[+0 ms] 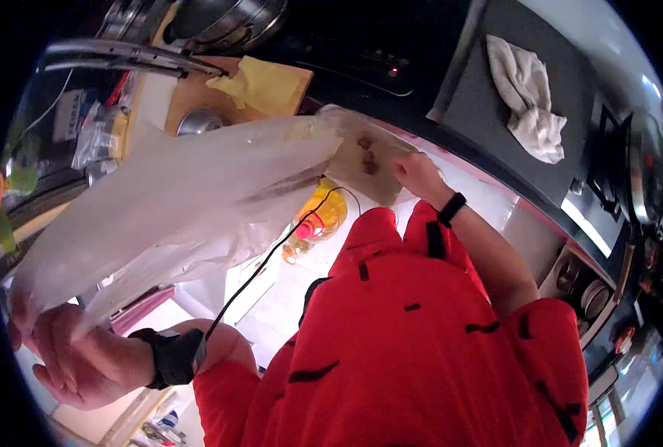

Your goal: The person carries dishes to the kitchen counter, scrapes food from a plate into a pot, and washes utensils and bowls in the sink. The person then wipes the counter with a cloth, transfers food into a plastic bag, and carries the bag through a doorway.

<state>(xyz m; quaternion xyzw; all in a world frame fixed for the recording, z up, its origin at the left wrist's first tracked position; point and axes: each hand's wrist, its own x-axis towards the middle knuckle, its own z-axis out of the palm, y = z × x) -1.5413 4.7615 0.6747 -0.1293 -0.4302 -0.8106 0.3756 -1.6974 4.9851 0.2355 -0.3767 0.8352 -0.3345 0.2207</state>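
A long translucent plastic bag (175, 194) stretches across the view, from the lower left up to the middle. At its lower left end my left hand (86, 357) is closed on the plastic, with a black band on the wrist. My right hand (421, 177) is curled closed at the right edge of the bag's other end, a beige, see-through part (354, 164) with dark brown spots on it. What exactly lies between the right fingers is hidden. Just below the bag stands a bottle of yellow liquid (318, 212) with a red cap.
A yellow cloth (261, 86) lies on a wooden board (290, 78) beside a small metal bowl (200, 121). A pale towel (527, 97) rests on a dark grey surface (488, 134). A black cable (253, 276) runs from my left wrist past the bottle. A pot (227, 22) stands at the top.
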